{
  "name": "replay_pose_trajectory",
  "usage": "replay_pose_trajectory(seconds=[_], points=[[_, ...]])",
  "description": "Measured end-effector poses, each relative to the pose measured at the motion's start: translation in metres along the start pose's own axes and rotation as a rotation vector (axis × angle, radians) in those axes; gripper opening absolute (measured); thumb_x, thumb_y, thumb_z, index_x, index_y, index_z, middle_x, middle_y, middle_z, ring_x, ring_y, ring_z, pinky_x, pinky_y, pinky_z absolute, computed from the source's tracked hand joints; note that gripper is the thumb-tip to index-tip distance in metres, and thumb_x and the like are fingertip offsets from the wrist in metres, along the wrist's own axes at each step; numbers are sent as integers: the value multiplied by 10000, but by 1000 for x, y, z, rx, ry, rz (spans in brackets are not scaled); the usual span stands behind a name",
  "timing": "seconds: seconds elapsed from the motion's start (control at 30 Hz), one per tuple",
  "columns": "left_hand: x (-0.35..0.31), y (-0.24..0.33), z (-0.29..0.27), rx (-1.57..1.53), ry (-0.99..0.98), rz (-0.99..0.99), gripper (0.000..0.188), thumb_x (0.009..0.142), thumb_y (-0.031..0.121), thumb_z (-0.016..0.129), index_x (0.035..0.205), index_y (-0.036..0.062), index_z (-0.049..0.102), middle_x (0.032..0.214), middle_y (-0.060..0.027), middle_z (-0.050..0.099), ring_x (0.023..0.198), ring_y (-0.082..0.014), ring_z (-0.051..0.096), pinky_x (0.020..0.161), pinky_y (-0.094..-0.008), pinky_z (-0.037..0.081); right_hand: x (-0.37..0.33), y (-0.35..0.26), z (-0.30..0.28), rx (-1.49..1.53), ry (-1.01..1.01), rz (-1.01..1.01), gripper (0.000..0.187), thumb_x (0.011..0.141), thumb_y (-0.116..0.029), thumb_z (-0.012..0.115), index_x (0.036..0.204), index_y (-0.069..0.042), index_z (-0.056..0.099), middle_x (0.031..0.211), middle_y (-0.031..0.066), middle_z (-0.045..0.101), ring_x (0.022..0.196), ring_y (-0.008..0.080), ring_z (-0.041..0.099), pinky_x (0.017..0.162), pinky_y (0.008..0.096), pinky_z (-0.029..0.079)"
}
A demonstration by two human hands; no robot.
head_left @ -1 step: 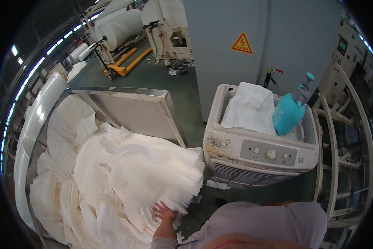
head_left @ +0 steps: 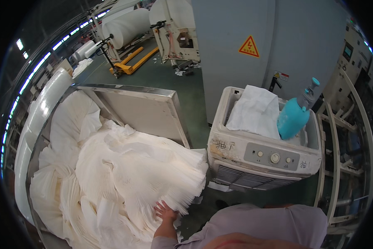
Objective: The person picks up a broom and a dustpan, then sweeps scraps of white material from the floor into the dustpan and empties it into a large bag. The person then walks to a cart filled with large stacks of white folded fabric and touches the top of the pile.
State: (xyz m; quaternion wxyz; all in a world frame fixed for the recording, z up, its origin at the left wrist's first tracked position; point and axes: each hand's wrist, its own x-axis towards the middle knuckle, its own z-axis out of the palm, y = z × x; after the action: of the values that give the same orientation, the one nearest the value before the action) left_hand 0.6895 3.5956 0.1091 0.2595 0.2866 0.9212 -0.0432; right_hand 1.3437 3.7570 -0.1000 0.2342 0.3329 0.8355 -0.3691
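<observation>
Fingers of the left hand (head_left: 165, 211) are spread, palm down on the near edge of the heap of white folded tissue sheets (head_left: 140, 174) that fills the metal bin (head_left: 153, 106). Its forearm rises from the lower edge, wrist straight. The right hand is out of view. Green floor (head_left: 194, 99) lies open between the bin and the white machine (head_left: 263, 159) just to the right.

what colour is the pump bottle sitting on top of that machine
Turquoise blue body with a grey pump neck; the pump bottle shows clearly in the head view.
</observation>
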Motion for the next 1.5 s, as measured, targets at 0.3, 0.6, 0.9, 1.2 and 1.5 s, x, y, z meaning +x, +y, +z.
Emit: replay_pose_trajectory(seconds=[0.3, 0.6, 0.9, 1.2, 1.5], points=[[-14, 5, 22, -65, 184, 17, 1170, 788, 409, 778, 1596, 108, -14, 1648, -244, -56, 1503, -496, -38, 1171, -666, 73, 76, -72, -101, -152, 83, -350, 172, 838, -167, 591, 953, -93, 695, 922, 176, 674, 861, 358, 669, 792, 482, 552], [-168, -84, 155, -652, -27, 163, 578, 876, 406, 701, 1332, 68, 592, 1283, -212, 633, 1177, -363, 612, 1011, -447, 479, 103, -192, -136, -643, -292, -673, 254, 887, -285, 556, 1051, -207, 732, 1000, 94, 724, 940, 305, 699, 761, 470, 575], [-423, -229, 329, -611, -454, -613, 534, 853, 528, 635, 1130, 82, 733, 1200, -174, 687, 1137, -340, 646, 992, -433, 497, 201, -233, -104, -367, -386, -470, 399, 874, -449, 621, 1067, -130, 761, 1051, 152, 728, 1014, 329, 692, 886, 430, 544], [-541, -171, 374, -1212, 267, -1377, 373, 853, 405, 694, 1085, 117, 746, 1182, -140, 703, 1108, -328, 661, 965, -420, 518, 233, -458, -63, -816, -551, -628, 502, 831, -484, 657, 1162, -114, 727, 1163, 174, 704, 1082, 341, 668, 945, 409, 520], [-487, 70, 397, -1413, 317, -1410, 314, 866, 364, 650, 1026, 115, 753, 1016, -167, 732, 949, -321, 711, 845, -427, 556, 260, -634, -50, -860, -656, -1102, 540, 829, -403, 654, 1295, -131, 645, 1325, 149, 635, 1214, 324, 596, 1034, 395, 462]])
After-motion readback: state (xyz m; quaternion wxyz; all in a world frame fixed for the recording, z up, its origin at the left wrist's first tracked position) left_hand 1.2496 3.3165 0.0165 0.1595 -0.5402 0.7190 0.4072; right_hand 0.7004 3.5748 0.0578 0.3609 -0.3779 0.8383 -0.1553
